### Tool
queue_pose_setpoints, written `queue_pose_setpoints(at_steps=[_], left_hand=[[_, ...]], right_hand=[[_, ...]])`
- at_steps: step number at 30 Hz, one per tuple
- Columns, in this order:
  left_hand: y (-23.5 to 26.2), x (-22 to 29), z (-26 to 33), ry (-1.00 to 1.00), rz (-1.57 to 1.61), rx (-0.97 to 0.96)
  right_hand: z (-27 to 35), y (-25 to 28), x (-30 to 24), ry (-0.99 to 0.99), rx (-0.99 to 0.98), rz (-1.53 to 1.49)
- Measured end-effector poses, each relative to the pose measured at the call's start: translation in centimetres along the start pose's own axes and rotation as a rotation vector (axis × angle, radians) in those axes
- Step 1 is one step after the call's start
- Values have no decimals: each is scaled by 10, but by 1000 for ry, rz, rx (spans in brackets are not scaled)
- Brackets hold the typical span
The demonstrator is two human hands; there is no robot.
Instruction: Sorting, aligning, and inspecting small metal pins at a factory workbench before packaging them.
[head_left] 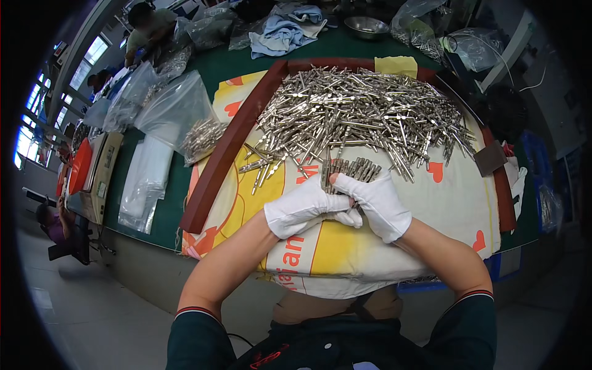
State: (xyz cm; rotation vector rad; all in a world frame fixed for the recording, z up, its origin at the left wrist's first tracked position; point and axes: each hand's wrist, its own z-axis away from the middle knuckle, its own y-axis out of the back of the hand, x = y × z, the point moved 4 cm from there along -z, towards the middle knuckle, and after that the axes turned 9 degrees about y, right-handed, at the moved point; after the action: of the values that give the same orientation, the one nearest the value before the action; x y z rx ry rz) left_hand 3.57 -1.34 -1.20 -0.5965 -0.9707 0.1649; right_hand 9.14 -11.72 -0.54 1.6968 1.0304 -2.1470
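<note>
- Landmark: the large pile of loose metal pins (364, 117), spread over a white, yellow and orange printed cloth (345, 246) on a green-topped workbench (154, 216). All positions below are given relative to this pile.
- Work item: a small aligned bundle of metal pins (348, 171), at the near edge of the pile. The pins lie side by side, their tips pointing toward the pile.
- Left hand (306, 206), in a white glove: just nearer the person than the pile. Its fingers are curled together around the near end of the bundle, touching the other hand.
- Right hand (381, 203), in a white glove: beside the left one. Its fingers are closed on the same bundle, with the thumb lying along the bundle's side.
- Step in hand, as judged: squaring up a gathered handful so that the pins sit parallel and level.
- Next move, as judged: it calls for an even squeeze from both hands. A loosened grip could let pins slide out and fall back among the loose ones.
- Left of the pile: a dark red wooden rail (228, 148), and beyond it clear plastic bags (172, 111), one holding more metal parts.
- Beyond the pile: a steel bowl (366, 26) and blue cloths (280, 34).
</note>
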Motion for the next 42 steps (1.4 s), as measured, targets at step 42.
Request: queue_pose_setpoints(at_steps=[42], left_hand=[[-2,-2,-1,-8,22,-31]], right_hand=[[0,6,2,-2,-7,54]])
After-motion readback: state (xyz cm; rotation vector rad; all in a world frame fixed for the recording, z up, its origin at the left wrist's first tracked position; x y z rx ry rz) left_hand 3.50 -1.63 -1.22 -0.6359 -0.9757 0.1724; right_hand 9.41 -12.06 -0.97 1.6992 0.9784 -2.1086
